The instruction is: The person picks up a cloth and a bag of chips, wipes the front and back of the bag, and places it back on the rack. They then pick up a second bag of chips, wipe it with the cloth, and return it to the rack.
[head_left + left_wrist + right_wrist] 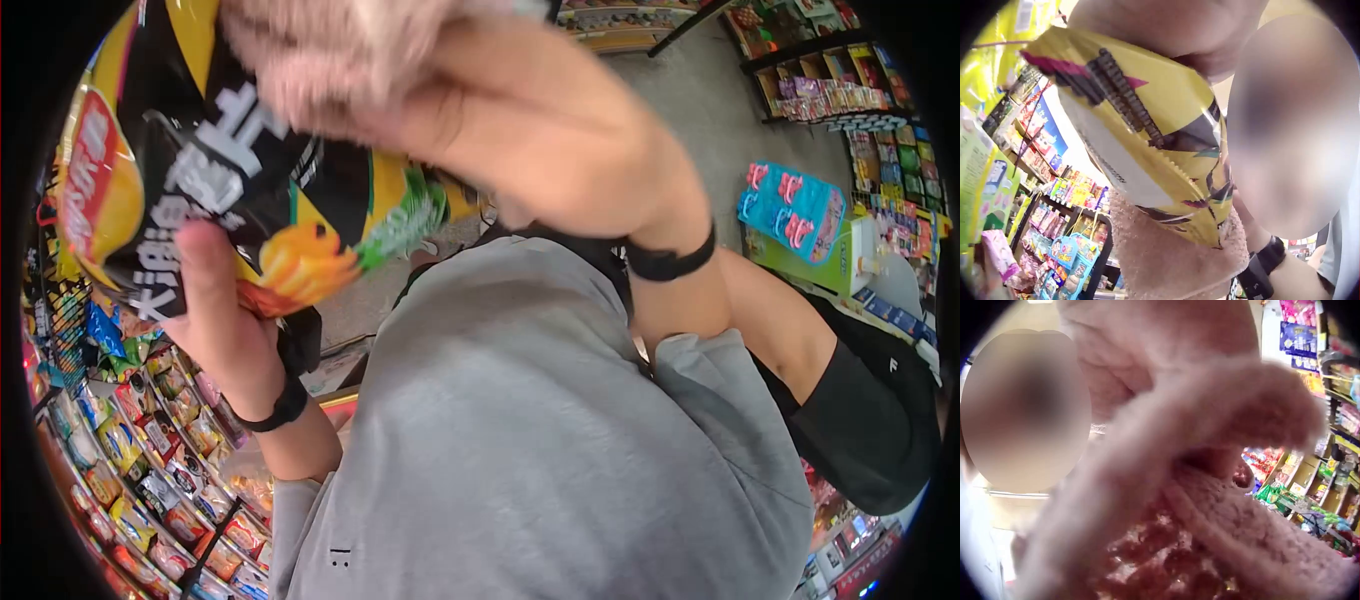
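A black and yellow snack bag (215, 165) fills the upper left of the head view, with white lettering and a picture of golden food. My left hand (235, 345) grips its lower edge, thumb laid over the printed front. In my right hand (430, 115) is a fuzzy pink cloth (320, 65), which overlaps the bag's upper part. The left wrist view shows the yellow side of the bag (1172, 106) with the cloth (1166, 262) hanging behind it. Seen from the right wrist, the cloth (1104, 469) is bunched and folded below my palm (1166, 350).
Slanted shelves of snack packets (160, 470) run along the lower left. A person's arm in a black sleeve (860, 420) is close at my right. Beyond it is a blue pack with pink pieces (795, 212). More stocked shelves (830, 90) stand at the upper right.
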Available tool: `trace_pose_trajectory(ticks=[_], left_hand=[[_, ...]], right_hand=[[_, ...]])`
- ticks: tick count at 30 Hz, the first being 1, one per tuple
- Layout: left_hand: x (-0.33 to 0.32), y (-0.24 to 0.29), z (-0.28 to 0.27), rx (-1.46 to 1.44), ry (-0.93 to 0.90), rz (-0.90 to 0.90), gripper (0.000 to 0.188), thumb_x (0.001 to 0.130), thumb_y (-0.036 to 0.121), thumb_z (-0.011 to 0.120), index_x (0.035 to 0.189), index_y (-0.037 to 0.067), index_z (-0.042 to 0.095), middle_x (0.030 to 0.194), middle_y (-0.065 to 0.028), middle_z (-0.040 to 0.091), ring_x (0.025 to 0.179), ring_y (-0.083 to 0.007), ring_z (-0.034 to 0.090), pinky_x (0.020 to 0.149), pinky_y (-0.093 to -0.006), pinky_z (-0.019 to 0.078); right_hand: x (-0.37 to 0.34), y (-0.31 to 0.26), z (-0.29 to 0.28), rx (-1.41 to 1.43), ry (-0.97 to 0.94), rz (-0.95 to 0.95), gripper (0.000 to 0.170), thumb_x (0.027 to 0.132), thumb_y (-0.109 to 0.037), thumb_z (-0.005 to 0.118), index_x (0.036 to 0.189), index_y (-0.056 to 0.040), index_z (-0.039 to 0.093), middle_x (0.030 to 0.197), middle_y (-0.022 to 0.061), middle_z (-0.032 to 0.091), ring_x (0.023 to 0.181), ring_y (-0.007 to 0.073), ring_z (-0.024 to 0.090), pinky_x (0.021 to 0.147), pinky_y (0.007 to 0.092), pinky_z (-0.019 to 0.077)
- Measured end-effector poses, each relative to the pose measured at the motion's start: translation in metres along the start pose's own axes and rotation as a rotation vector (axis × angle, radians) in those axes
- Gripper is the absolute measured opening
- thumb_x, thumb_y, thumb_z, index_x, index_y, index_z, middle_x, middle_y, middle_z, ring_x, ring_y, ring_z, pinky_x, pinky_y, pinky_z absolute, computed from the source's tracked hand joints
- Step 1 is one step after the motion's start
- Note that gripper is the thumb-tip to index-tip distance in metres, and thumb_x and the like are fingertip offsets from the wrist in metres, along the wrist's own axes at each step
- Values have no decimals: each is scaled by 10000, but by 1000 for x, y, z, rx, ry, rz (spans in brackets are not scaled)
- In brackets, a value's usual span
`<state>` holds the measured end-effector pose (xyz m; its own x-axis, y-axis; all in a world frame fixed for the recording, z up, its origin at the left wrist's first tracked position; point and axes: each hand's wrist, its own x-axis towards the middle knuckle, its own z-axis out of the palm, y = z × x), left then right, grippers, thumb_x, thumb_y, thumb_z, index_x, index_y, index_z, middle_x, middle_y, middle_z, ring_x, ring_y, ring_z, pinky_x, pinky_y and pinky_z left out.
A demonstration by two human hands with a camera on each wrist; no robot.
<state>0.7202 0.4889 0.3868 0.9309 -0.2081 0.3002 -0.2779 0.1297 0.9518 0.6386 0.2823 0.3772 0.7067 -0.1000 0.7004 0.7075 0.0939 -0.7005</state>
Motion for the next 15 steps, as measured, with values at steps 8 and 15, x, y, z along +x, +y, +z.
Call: trace_pose_trajectory(ticks=[8,15], left_hand=[[18,6,32,-64,-34,-142,390,920,314,622,1082,-41,617,1044,-70,662,877,-136,652,793,-284,526],[10,-4,49,-1,-87,-178,359,929,307,613,1003,-42,648,1009,-55,660,842,-92,631,757,-263,513]], right_hand=[[8,-23,-40,57,-177,109,277,998,-179,434,1203,-13,518,1118,128,595,1017,262,539,906,308,404],[13,-27,-46,3,-197,12,251,990,-119,411,1198,-12,500,1124,156,577,1034,267,531,894,313,402]])
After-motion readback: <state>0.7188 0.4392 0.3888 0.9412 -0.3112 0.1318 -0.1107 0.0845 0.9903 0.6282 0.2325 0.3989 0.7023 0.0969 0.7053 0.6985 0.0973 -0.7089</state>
